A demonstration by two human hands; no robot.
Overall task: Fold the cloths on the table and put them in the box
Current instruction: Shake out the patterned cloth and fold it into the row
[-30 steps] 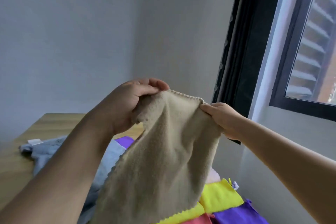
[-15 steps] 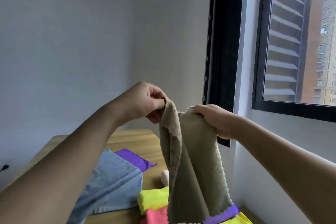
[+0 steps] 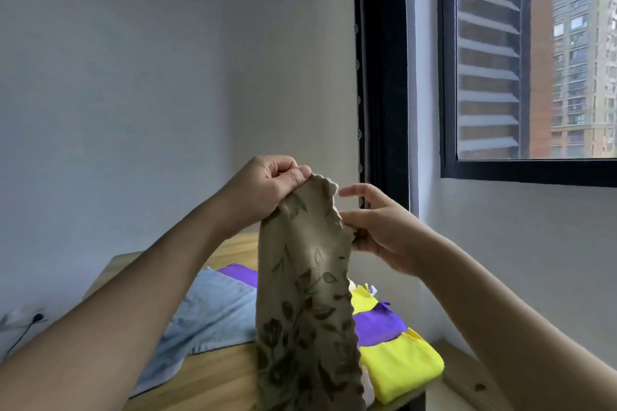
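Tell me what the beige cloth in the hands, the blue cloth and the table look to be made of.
Beige cloth: soft, matte, napped fabric, probably microfibre or fleece; it drapes limply, has a scalloped edge and a darker leaf pattern.
Blue cloth: looks like light washed denim, with faded streaks, though this is uncertain.
Table: light wood or wood-look laminate, with visible grain and a smooth finish.

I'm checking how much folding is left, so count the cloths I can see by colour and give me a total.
Beige floral cloth, held up by the left hand and right hand: 1
Light blue cloth: 1
Purple cloths: 2
Yellow cloths: 2
Total visible: 6; parts are hidden, so same-colour patches might be one cloth.
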